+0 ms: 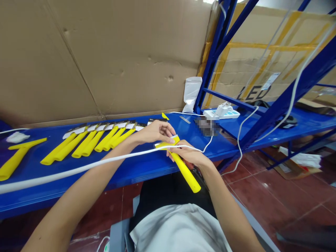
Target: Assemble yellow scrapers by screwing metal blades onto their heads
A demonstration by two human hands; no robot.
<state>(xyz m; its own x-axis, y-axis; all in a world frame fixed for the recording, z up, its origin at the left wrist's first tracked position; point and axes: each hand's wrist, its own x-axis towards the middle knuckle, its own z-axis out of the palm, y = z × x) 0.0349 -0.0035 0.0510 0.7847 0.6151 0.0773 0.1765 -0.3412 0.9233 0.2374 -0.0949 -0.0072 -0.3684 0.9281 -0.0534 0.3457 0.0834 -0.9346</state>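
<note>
Head view: angled toward each other, the left hand [157,131] pinches and the right hand [189,154] grips one yellow tool [185,172].

Yellow tubular-handled tools [93,144] line the blue metal shelf [147,166], left of the long white plastic power strip [232,114], flat brown cardboard [105,63] behind!

left fingers [168,128], right fingers [181,151]: gripping yellow tool [186,173] | blue shelf [149,161]: yellow handles [93,143]

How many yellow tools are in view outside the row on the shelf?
2: one held tool in the left hand and right hand, one loose tool far left on the shelf. A small yellow piece beyond the left hand may be another, partly hidden.
</note>
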